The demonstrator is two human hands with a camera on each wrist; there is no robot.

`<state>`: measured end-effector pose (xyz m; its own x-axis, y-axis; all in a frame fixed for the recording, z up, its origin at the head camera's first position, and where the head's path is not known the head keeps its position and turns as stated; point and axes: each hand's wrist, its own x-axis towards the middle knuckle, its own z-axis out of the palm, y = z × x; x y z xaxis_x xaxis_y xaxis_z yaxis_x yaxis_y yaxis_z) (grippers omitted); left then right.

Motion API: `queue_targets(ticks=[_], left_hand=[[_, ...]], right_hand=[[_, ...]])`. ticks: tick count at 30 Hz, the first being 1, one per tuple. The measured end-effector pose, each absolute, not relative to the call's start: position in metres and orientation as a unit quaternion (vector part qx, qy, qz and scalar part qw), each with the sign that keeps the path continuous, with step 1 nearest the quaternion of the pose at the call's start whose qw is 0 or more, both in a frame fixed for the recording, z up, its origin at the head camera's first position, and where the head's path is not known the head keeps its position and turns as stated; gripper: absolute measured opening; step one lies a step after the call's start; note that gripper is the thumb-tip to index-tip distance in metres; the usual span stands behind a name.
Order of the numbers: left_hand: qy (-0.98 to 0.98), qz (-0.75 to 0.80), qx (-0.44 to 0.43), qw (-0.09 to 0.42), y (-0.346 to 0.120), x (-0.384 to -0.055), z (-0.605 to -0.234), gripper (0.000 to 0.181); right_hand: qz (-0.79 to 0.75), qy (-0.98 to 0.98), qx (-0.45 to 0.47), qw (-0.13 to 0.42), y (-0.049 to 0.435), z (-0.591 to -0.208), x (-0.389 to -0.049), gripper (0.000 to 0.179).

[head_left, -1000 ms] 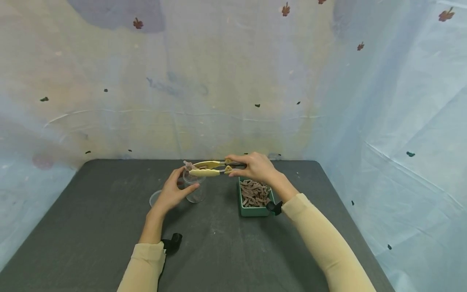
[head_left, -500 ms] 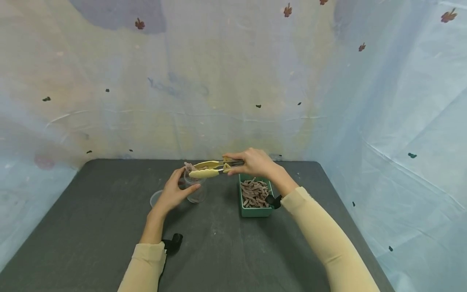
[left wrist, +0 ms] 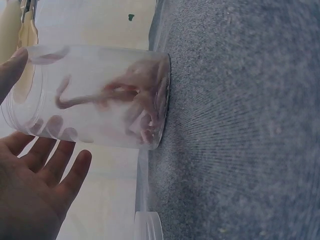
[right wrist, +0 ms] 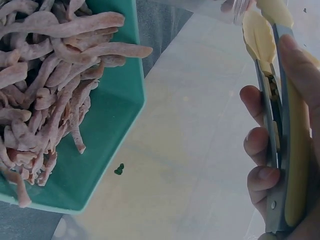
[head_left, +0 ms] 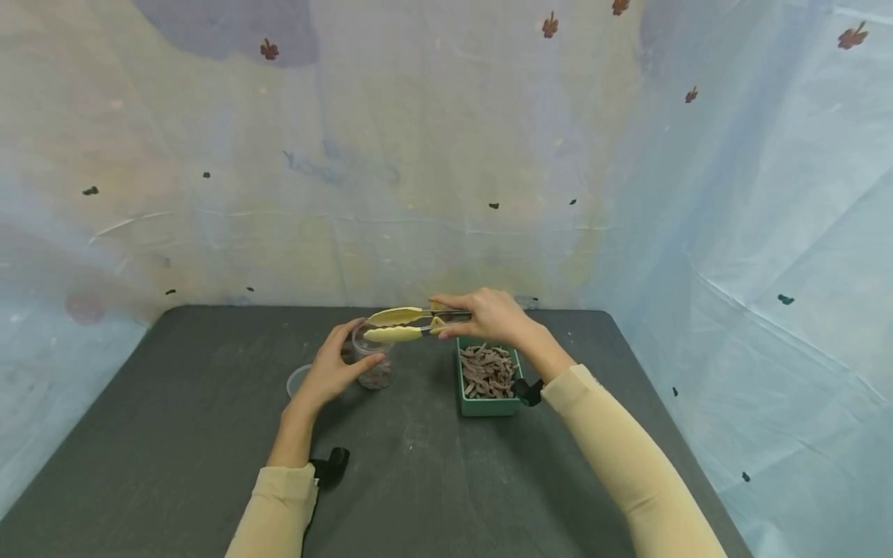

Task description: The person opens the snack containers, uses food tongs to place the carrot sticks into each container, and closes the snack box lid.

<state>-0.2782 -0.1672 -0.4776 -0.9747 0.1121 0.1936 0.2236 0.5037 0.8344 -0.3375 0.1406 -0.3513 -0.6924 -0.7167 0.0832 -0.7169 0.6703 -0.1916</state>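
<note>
My left hand (head_left: 328, 370) grips a clear plastic jar (head_left: 379, 377) near its rim, thumb on one side and fingers on the other. In the left wrist view, pinkish-brown meat-like strips (left wrist: 142, 90) lie at the jar's bottom, one reaching up toward the mouth. Yellow-headed tongs (head_left: 394, 334) are held in my right hand (head_left: 491, 316). Their tips are spread at the jar's mouth, with nothing visible between them. To the right stands a green tray (head_left: 487, 408) heaped with similar strips (right wrist: 60, 75), below my right wrist.
A clear round lid (head_left: 296, 380) lies on the dark table (head_left: 412, 488) left of the jar, partly behind my left hand. A patterned plastic sheet (head_left: 418, 155) hangs along the table's back and right side. Each wrist wears a black camera mount (head_left: 331, 466).
The tongs' tips have parted and the strips between them have dropped into the jar. My left hand stays on the jar throughout.
</note>
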Motion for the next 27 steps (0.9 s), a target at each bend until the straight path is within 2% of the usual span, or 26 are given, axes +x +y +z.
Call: queue_targets(ticks=[13, 27], left_hand=[[-0.865, -0.488, -0.099, 0.058, -0.167, -0.279, -0.48, 0.089], [-0.863, -0.491, -0.106, 0.063, -0.167, -0.28, -0.481, 0.088]], right_hand=[[0.137, -0.913, 0.382, 0.034, 0.157, -0.353, -0.33, 0.071], [0.159, -0.916, 0.363, 0.069, 0.221, -0.348, -0.318, 0.069]])
